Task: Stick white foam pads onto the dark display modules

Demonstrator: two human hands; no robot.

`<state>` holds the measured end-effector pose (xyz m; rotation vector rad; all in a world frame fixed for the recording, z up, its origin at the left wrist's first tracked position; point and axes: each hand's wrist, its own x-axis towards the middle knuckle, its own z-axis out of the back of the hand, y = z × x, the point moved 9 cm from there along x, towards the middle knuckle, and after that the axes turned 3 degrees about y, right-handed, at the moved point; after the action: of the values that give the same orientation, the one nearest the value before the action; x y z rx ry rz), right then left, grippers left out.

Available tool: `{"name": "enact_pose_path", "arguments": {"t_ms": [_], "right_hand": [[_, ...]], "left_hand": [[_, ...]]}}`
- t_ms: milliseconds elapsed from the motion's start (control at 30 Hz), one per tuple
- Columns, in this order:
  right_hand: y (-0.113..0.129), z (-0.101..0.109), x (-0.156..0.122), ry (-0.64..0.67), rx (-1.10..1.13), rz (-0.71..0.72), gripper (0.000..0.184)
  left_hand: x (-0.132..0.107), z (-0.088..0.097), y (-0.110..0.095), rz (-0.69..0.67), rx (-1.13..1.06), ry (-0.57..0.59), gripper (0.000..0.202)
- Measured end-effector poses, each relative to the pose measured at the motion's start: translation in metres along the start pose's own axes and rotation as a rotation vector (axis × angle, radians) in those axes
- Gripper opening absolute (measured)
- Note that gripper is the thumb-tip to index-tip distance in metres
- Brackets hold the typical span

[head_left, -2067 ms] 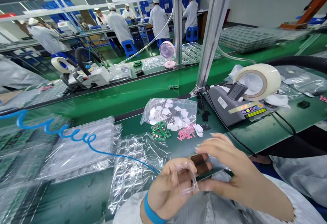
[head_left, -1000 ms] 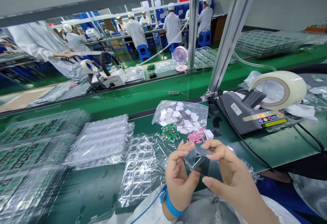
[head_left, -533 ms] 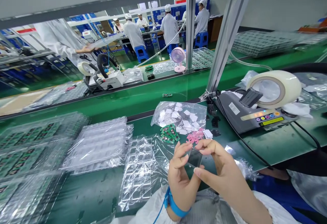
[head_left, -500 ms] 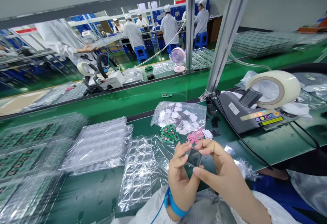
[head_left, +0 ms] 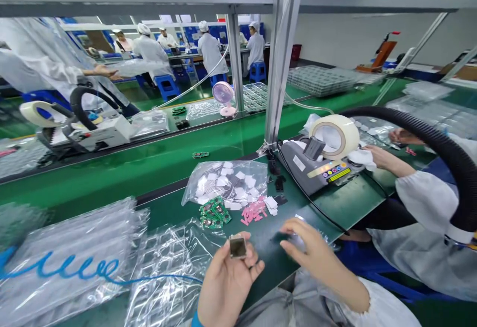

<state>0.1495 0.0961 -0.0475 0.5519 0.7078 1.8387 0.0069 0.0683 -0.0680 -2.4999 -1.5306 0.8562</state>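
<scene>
In my left hand [head_left: 233,280], palm up, a small square display [head_left: 237,248] with a dark face and a pale rim is gripped between thumb and fingers. My right hand [head_left: 307,242] is apart from it to the right, over the bench, with thumb and forefinger spread. A dark blur lies by its fingertips; I cannot make out what it is. Beyond the hands are small green circuit boards [head_left: 215,212] in a pile, pink pieces [head_left: 253,210], and white cards [head_left: 271,204]. A clear bag [head_left: 188,188] bearing many white labels lies behind them.
Clear plastic trays [head_left: 160,272] are at left, under a coiled blue cord [head_left: 89,269]. A grey tape machine [head_left: 305,173] carries a tape roll [head_left: 350,133]; a co-worker's hand [head_left: 387,160] is beside it. A black hose [head_left: 421,133] arches at right. A metal post [head_left: 279,63] rises behind.
Both hands were together on the square display; now my right hand has let go and moved right, while my left hand holds it with its dark face up. The camera view has swung right.
</scene>
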Motion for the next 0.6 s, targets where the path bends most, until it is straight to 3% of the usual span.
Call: {"name": "enact_pose_path", "arguments": {"t_ms": [100, 200, 367, 600], "right_hand": [[-0.03, 0.002, 0.008, 0.024, -0.059, -0.05, 0.011], [-0.04, -0.005, 0.021, 0.081, -0.128, -0.066, 0.012], [-0.031, -0.017, 0.05, 0.077, -0.318, -0.14, 0.015], [-0.014, -0.049, 0.068, 0.155, -0.499, -0.112, 0.009]], "left_hand": [[-0.004, 0.006, 0.001, 0.034, 0.05, -0.035, 0.028], [-0.008, 0.014, -0.002, 0.044, 0.121, -0.098, 0.032], [-0.017, 0.03, -0.015, 0.012, 0.18, -0.217, 0.029], [-0.023, 0.034, -0.027, -0.026, 0.194, -0.206, 0.027]]}}
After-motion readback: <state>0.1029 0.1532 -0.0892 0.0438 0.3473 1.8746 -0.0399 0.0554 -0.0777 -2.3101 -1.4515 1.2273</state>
